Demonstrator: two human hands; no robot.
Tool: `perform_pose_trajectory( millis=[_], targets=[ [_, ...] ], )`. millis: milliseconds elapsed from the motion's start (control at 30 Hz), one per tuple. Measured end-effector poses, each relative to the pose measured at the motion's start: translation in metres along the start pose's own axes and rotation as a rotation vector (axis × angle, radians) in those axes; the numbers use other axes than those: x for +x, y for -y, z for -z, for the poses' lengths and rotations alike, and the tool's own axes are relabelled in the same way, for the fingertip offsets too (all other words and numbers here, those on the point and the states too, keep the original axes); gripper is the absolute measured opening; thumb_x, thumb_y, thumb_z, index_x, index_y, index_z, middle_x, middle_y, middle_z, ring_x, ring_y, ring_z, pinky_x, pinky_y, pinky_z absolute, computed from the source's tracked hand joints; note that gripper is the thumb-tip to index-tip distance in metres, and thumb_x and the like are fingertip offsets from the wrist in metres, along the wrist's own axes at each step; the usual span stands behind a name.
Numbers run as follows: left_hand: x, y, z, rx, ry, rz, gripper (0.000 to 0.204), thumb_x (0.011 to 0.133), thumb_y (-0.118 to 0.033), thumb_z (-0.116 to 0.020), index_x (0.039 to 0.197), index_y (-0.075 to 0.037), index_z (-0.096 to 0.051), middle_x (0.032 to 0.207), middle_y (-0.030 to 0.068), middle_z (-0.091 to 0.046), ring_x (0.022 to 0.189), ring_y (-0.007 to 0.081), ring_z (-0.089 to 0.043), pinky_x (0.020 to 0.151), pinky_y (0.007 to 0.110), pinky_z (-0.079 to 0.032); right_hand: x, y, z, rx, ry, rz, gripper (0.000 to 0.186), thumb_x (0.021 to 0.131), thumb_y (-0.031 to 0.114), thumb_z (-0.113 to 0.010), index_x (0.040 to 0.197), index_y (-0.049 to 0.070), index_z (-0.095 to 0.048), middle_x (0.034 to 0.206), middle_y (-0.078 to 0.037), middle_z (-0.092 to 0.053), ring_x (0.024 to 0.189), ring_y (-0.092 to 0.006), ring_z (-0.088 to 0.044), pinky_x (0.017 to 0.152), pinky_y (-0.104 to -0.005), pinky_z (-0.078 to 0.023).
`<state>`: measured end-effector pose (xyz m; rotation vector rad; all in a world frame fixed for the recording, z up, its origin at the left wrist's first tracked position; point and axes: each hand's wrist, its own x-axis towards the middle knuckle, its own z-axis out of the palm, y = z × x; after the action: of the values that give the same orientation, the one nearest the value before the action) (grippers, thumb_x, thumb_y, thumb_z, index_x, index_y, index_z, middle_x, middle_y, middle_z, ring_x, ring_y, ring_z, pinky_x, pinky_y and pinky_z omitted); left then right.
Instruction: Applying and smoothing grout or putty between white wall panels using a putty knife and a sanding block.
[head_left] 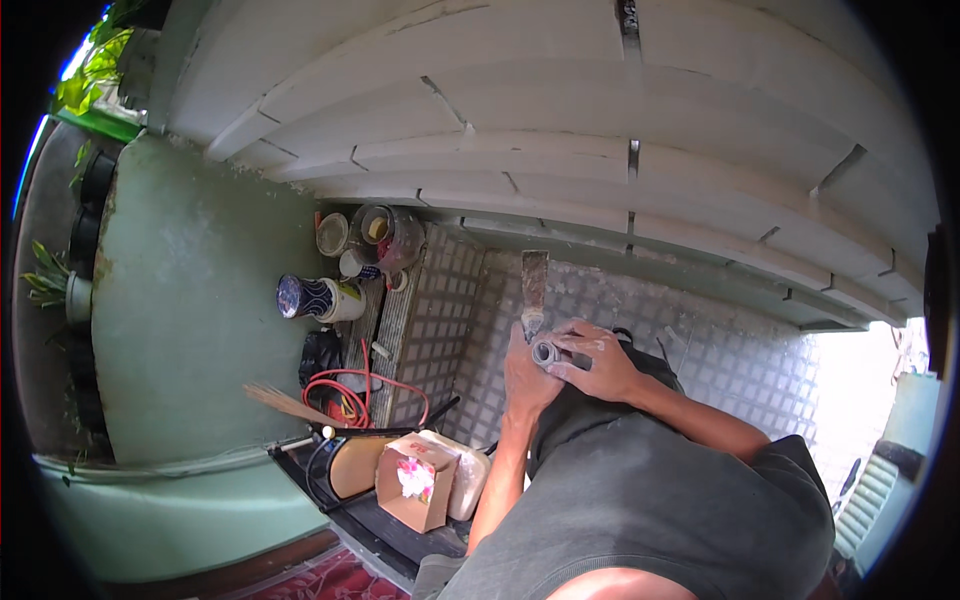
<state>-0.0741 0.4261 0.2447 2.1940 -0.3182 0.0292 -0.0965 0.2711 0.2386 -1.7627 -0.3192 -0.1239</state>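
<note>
My left hand (526, 375) is closed round the lower end of a putty-smeared scraper (534, 280), whose broad blade points up and away from me. My right hand (600, 360) grips a small grey, hollow cylindrical object (545, 352) close against my left hand. Pale dust or putty coats my fingers. Both hands are held together in front of my dark shirt, above a patterned tile floor (710, 365). What the cylinder is, I cannot make out.
Slatted white boards (520, 160) stretch overhead and ahead. At left are buckets (390, 240), containers, a red hose (420, 395), a bristle broom (280, 402), a cardboard box (410, 500) and potted plants (78, 295) along a green wall (190, 300). A pale louvred unit (875, 500) stands right.
</note>
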Motion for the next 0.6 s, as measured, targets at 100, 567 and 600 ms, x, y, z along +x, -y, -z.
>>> perform_pose_trajectory(
  millis=[100, 567, 600],
  targets=[
    [0.030, 0.002, 0.023, -0.042, 0.198, -0.008, 0.027, 0.077, -0.023, -0.077, 0.099, -0.007, -0.072, 0.101, 0.0218, -0.060, 0.092, 0.0421, -0.062, 0.073, 0.047, -0.051, 0.011, -0.001, -0.001, -0.040, -0.039, -0.032, 0.037, 0.078, 0.014, -0.078, 0.112, -0.001, -0.071, 0.106, -0.016, -0.068, 0.095, -0.0315, -0.067, 0.084, -0.0375, -0.053],
    [0.210, 0.081, 0.094, 0.421, 1.109, -0.834, 0.081, 0.082, -0.005, -0.060, 0.156, -0.024, -0.035, 0.119, 0.0216, -0.054, 0.088, 0.0451, -0.064, 0.074, 0.051, -0.054, 0.010, -0.048, -0.046, 0.619, -1.751, -0.121, 0.030, 0.099, 0.028, -0.059, 0.109, 0.000, -0.062, 0.092, -0.005, -0.062, 0.076, -0.0161, -0.061, 0.078, -0.0335, -0.052],
    [0.223, 0.089, 0.089, 0.410, 1.134, -0.861, 0.081, 0.082, -0.005, -0.060, 0.156, -0.024, -0.035, 0.119, 0.0216, -0.054, 0.088, 0.0451, -0.064, 0.074, 0.051, -0.054, 0.017, -0.042, -0.059, 0.653, -1.934, -0.148, 0.032, 0.101, 0.032, -0.056, 0.114, 0.003, -0.058, 0.091, -0.005, -0.059, 0.073, -0.0182, -0.060, 0.072, -0.0337, -0.052]
  ],
)
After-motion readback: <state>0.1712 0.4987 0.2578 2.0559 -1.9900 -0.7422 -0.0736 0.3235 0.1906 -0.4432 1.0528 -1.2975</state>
